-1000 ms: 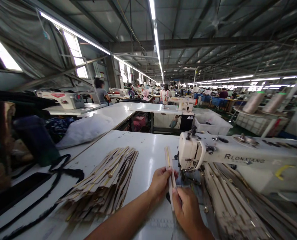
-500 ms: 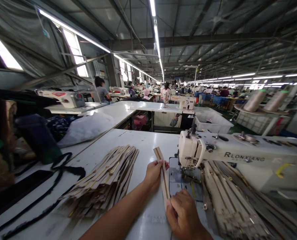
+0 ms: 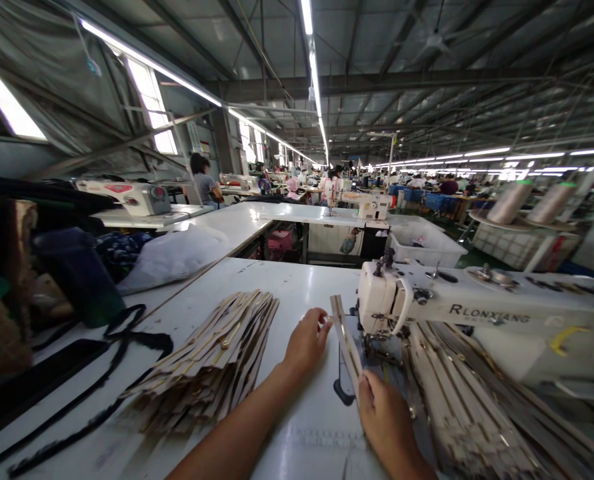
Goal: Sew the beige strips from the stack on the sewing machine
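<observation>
1. The arm of the white sewing machine (image 3: 477, 303) reads "RLONXIANG" in dark capitals; no other writing can be read.
2. The zipper strip (image 3: 345, 337) is a narrow beige tape with a yellowish line of teeth down its middle, tilted so its far end points up and away, just in front of the machine's needle head.
3. The right hand (image 3: 384, 417) pinches the near end of the strip, its fingers (image 3: 371, 387) closed on it.
4. The left hand (image 3: 307, 340) is half open, its fingers (image 3: 324, 323) loosely curved and spread beside the strip's far end; whether they touch it cannot be told.
5. To the left of the left hand's fingers lies a fanned stack of zipper strips (image 3: 217, 360) on the white surface (image 3: 297, 287).
6. To the right of the right hand's fingers, under the machine's arm, lies another pile of strips (image 3: 467, 407).
</observation>
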Tool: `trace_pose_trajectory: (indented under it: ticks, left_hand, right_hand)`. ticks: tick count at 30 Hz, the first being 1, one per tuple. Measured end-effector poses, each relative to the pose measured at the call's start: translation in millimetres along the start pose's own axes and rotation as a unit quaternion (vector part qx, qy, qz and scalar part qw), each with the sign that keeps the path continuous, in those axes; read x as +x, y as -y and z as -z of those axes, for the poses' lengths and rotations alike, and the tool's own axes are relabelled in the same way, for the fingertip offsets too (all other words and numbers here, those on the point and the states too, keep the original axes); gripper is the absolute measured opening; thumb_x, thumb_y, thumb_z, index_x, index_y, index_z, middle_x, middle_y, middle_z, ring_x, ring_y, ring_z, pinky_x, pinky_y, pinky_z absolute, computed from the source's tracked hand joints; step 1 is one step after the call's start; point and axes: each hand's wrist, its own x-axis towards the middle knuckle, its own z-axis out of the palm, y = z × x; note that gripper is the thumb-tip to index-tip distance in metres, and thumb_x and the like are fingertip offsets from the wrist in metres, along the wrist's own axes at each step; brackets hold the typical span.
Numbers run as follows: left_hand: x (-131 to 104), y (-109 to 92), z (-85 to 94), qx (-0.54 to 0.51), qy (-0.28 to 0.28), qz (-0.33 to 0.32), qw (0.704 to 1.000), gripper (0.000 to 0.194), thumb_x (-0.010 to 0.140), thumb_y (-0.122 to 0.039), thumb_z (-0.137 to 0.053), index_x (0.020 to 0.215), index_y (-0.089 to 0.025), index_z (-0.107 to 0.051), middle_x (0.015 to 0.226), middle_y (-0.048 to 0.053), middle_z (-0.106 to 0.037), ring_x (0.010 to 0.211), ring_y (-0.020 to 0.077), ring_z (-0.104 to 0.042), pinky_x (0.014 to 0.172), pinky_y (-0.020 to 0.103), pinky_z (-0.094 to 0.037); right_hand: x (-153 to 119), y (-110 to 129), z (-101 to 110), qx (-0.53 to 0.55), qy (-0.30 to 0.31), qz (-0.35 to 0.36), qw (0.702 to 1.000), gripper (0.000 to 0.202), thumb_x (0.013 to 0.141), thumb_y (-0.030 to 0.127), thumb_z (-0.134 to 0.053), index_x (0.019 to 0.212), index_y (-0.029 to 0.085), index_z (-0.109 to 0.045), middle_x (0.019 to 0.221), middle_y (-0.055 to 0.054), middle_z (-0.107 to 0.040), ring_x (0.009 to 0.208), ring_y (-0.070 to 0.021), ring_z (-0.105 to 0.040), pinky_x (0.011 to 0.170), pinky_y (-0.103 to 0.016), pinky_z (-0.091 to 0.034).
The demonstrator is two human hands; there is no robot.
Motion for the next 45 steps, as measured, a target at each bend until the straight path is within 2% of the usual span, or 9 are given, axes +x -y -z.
trace_pose_trajectory:
  ticks: [3,6,12,17,21,29,36,40,45]
  left_hand:
    - [-5,-4,-5.5,-0.029,0.124,-0.162,0.979,0.015,0.092,-0.023,-0.054,0.094,-0.02,-0.068,0.099,0.006,-0.066,0.095,0.0203,-0.06,0.086,0.029,-0.045]
    - [-8,-6,-12.2,-0.025,0.176,-0.208,0.962,0.016,0.091,-0.023,-0.057,0.094,-0.021,-0.072,0.098,0.007,-0.068,0.096,0.0205,-0.06,0.087,0.029,-0.045]
    - [-8,-7,-13.7,0.006,0.18,-0.206,0.962,0.016,0.092,-0.025,-0.058,0.096,-0.022,-0.073,0.098,0.007,-0.067,0.094,0.0207,-0.061,0.084,0.028,-0.046]
    - [-9,-8,-13.8,0.049,0.16,-0.226,0.96,0.022,0.09,-0.024,-0.061,0.11,-0.028,-0.07,0.099,0.005,-0.065,0.09,0.021,-0.06,0.079,0.028,-0.045]
    - [-9,-8,-13.9,0.056,0.16,-0.248,0.954,0.019,0.091,-0.023,-0.059,0.103,-0.027,-0.073,0.096,0.005,-0.066,0.088,0.021,-0.061,0.077,0.027,-0.045]
    - [-7,-4,-15.5,0.03,0.168,-0.235,0.957,0.019,0.09,-0.026,-0.06,0.099,-0.026,-0.076,0.1,0.006,-0.069,0.09,0.021,-0.062,0.081,0.028,-0.045]
    - [3,-1,-22.2,0.042,0.168,-0.227,0.958,0.02,0.09,-0.026,-0.059,0.102,-0.027,-0.076,0.104,0.007,-0.07,0.097,0.0234,-0.06,0.086,0.03,-0.044]
    - [20,-6,-29.1,0.016,0.173,-0.228,0.958,0.019,0.089,-0.023,-0.06,0.097,-0.024,-0.077,0.101,0.008,-0.071,0.095,0.0238,-0.06,0.088,0.031,-0.043]
    - [34,-14,-38.3,-0.026,0.193,-0.224,0.955,0.014,0.084,-0.027,-0.066,0.073,-0.024,-0.075,0.085,0.005,-0.071,0.09,0.0223,-0.061,0.085,0.028,-0.044]
  right_hand:
    - [1,0,1,-0.038,0.006,-0.011,0.999,0.032,0.094,0.018,-0.037,0.103,0.016,-0.068,0.083,-0.009,-0.074,0.072,-0.021,-0.07,0.06,-0.027,-0.044]
    - [1,-2,3,-0.058,-0.023,0.011,0.998,0.029,0.093,0.021,-0.04,0.094,0.019,-0.07,0.077,-0.008,-0.073,0.064,-0.0206,-0.068,0.057,-0.028,-0.044]
    - [4,-11,6,-0.019,-0.067,0.059,0.996,0.028,0.088,0.016,-0.043,0.088,0.02,-0.07,0.081,-0.007,-0.072,0.067,-0.0183,-0.067,0.061,-0.028,-0.049]
    - [4,-11,6,0.013,-0.054,0.062,0.997,0.028,0.088,0.014,-0.044,0.095,0.02,-0.071,0.088,-0.007,-0.072,0.072,-0.0187,-0.069,0.066,-0.029,-0.051]
    - [4,-11,7,0.006,-0.045,0.061,0.997,0.028,0.088,0.013,-0.044,0.094,0.018,-0.071,0.087,-0.007,-0.072,0.076,-0.0196,-0.069,0.07,-0.029,-0.052]
    - [-3,-21,13,-0.096,-0.027,0.153,0.983,0.04,0.085,0.007,-0.038,0.106,0.023,-0.069,0.08,-0.004,-0.069,0.064,-0.0169,-0.067,0.054,-0.025,-0.048]
    - [14,-33,17,-0.128,-0.002,0.205,0.97,0.033,0.081,0.006,-0.046,0.092,0.025,-0.071,0.071,-0.001,-0.068,0.053,-0.0143,-0.064,0.045,-0.023,-0.042]
    - [27,-32,16,-0.173,0.016,0.179,0.968,0.035,0.08,0.003,-0.047,0.097,0.024,-0.071,0.078,-0.003,-0.071,0.057,-0.0147,-0.065,0.047,-0.022,-0.042]
    - [17,-27,10,-0.171,-0.014,0.13,0.977,0.039,0.082,0.003,-0.04,0.104,0.017,-0.069,0.083,-0.008,-0.071,0.061,-0.0181,-0.067,0.051,-0.026,-0.046]
